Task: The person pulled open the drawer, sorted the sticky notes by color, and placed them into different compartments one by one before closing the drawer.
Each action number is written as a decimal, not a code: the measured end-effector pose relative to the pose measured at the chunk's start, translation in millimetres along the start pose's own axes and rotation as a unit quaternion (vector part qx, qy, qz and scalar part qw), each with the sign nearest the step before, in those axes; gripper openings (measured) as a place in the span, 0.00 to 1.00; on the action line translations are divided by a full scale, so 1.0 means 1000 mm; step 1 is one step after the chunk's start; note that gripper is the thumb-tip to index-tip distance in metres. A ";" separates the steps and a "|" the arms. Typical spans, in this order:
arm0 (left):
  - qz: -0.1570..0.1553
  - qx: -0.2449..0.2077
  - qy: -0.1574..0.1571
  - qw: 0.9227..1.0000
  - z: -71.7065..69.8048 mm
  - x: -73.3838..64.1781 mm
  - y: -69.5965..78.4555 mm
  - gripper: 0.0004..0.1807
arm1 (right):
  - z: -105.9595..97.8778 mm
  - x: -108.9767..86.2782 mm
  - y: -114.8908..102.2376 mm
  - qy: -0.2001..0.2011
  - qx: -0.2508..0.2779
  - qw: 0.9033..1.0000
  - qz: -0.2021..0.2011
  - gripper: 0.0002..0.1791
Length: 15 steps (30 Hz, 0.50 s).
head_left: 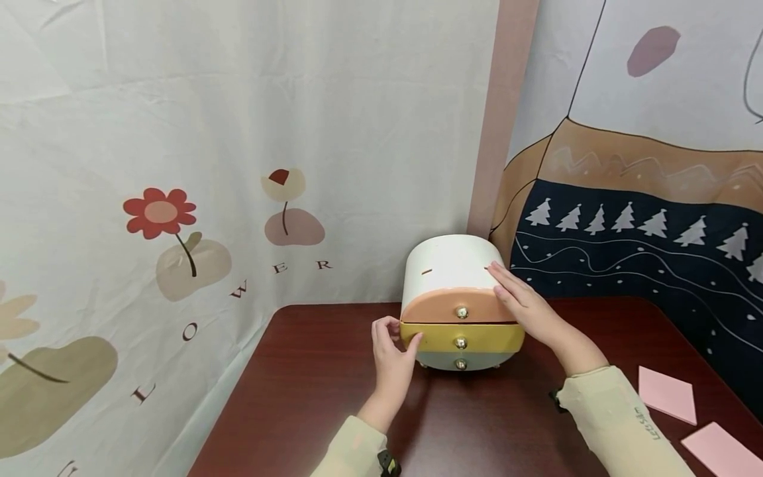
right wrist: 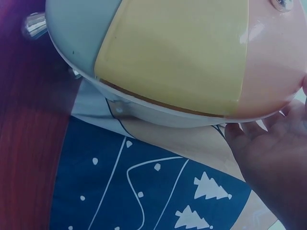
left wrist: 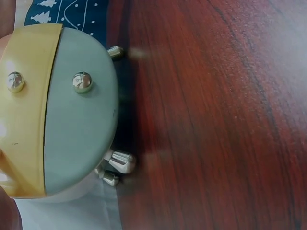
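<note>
A small white rounded drawer cabinet (head_left: 453, 255) stands on the table, with an orange top drawer (head_left: 432, 309), a yellow middle drawer (head_left: 495, 336) and a grey-green bottom drawer (left wrist: 81, 124), each with a shiny round knob. The yellow drawer juts slightly forward; a thin brown strip of its side shows in the right wrist view. My left hand (head_left: 395, 361) grips the yellow drawer's left end, thumb on the front and fingers round the side. My right hand (head_left: 527, 308) rests with extended fingers on the cabinet's upper right curve, by the orange drawer.
Two pink paper squares, one nearer (head_left: 724, 450) and one farther (head_left: 667, 394), lie at the right of the dark red-brown table (head_left: 310, 391). Behind the cabinet hang a pale flower-printed cloth (head_left: 369, 132) and a navy cloth with white trees (head_left: 596, 252). Short metal feet (left wrist: 122, 162) hold the cabinet up.
</note>
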<state>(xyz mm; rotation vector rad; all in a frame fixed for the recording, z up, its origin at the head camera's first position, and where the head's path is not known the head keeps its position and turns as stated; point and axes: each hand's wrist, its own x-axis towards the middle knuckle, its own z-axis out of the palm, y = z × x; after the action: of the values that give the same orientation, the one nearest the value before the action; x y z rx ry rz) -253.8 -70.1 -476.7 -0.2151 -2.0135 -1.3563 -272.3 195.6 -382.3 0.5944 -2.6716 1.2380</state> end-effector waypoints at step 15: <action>-0.023 0.009 -0.007 1.000 0.003 0.002 0.003 0.31 | 0.001 0.000 0.000 -0.003 0.005 1.000 0.005 0.29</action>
<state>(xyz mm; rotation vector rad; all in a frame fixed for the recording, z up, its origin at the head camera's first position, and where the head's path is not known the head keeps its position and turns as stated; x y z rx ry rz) -255.2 -66.8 -474.1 -0.1716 -2.0526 -1.3689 -271.7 195.0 -382.6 0.5869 -2.6793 1.2539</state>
